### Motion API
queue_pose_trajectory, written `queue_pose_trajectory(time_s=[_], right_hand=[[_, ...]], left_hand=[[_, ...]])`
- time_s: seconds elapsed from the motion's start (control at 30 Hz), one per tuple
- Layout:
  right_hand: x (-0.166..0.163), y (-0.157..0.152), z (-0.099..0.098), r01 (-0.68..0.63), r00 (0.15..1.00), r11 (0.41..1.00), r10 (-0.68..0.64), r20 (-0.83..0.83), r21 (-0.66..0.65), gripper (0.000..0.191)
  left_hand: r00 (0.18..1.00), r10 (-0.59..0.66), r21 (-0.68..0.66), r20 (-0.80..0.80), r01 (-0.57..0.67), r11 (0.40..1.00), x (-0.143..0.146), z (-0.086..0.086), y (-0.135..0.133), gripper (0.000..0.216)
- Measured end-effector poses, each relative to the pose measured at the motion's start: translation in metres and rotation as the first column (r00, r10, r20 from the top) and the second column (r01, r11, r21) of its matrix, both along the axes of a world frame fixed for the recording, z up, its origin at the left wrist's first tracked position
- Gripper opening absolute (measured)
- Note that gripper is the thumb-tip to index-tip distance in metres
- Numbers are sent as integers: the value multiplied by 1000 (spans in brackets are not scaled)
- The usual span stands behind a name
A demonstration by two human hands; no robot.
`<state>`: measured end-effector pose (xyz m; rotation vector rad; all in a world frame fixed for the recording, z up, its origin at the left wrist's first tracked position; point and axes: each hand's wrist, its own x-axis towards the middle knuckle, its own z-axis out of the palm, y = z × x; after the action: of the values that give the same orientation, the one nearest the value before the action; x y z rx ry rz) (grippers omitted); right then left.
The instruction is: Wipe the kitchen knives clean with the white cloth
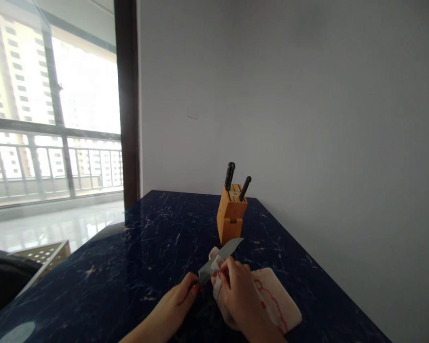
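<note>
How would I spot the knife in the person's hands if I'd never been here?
On the dark blue table stands a wooden block with two black handles sticking up. Nearer the viewer, the knife points forward and right from the left hand, while the right hand holds a cloth against it. Only this one shows its blade.

Red-painted nails [196,287] on both hands [238,287]

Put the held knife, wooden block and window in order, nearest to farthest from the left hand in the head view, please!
1. Knife: held in the left hand.
2. Wooden block: on the table, ahead and slightly right.
3. Window: far off to the left, past the table.
</note>
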<state>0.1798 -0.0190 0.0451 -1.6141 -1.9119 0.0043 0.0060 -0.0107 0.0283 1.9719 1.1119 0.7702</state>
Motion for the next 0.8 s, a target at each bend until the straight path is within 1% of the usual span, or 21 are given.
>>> queue_pose_trajectory(time_s=[0.07, 0.17, 0.23, 0.3, 0.37, 0.47, 0.53, 0.67, 0.73, 0.8], right_hand=[[0, -1, 1, -1, 1000, 1000, 1, -14, -10, 16], [-2, -4, 1, -84, 996, 996, 84, -4, 8, 15], [-3, -4, 2, -106, 994, 994, 106, -4, 25, 14], [0, -1, 2, -74, 997, 996, 75, -30, 44, 14], [5, 5, 2, -8, 998, 999, 11, -61, 52, 14], [9, 8, 1, 52, 996, 997, -48, -73, 56, 14], [5, 4, -1, 26, 998, 998, -23, -50, 65, 12], [-4, -4, -3, -86, 996, 993, 85, 13, 85, 10], [-2, -1, -1, -63, 998, 994, 63, 4, 84, 9], [4, 3, 0, 12, 1000, 997, -9, -27, 82, 10]], left_hand=[[1000, -19, 3, -13, 19, 1000, 0, 0, 0, 26], [1000, -21, 39, -9, 22, 999, 0, -1, 0, 25], [1000, -5, 57, -25, 7, 998, 0, -2, 0, 24], [999, 12, 59, -53, -8, 998, 0, -2, -2, 24], [997, 20, 55, -77, -16, 998, 0, -1, -3, 24], [996, 11, 60, -88, -5, 998, 1, -2, -3, 22], [996, -8, 71, -88, 15, 997, 1, -3, -3, 19], [995, -30, 112, -97, 41, 993, 1, -8, -3, 17], [993, -38, 125, -108, 52, 991, 1, -10, -4, 17], [992, -40, 132, -121, 56, 990, 1, -10, -4, 17]])
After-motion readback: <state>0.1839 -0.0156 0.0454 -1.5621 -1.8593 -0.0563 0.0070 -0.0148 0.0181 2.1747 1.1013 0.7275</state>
